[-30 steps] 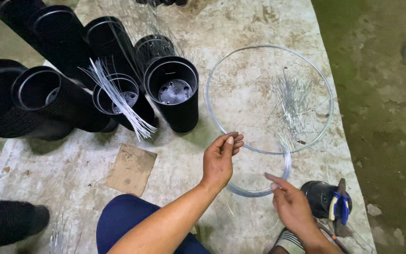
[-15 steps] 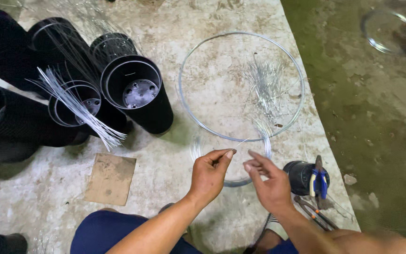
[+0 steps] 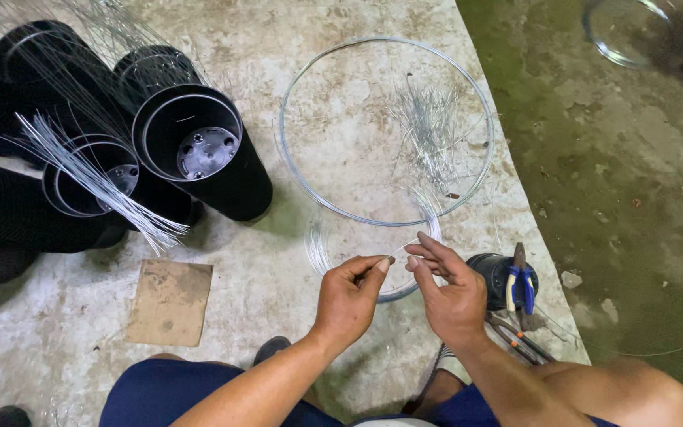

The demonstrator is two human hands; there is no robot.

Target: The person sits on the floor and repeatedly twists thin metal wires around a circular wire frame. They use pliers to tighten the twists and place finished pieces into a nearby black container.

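Both hands, left hand (image 3: 347,296) and right hand (image 3: 452,296), pinch thin wire (image 3: 401,247).

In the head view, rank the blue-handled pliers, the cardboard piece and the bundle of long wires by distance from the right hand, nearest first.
1. Blue-handled pliers: just right of the right hand, resting on a small black pot.
2. Cardboard piece: on the floor to the left, beyond the left hand.
3. Bundle of long wires: farthest, upper left, lying across the black pots.
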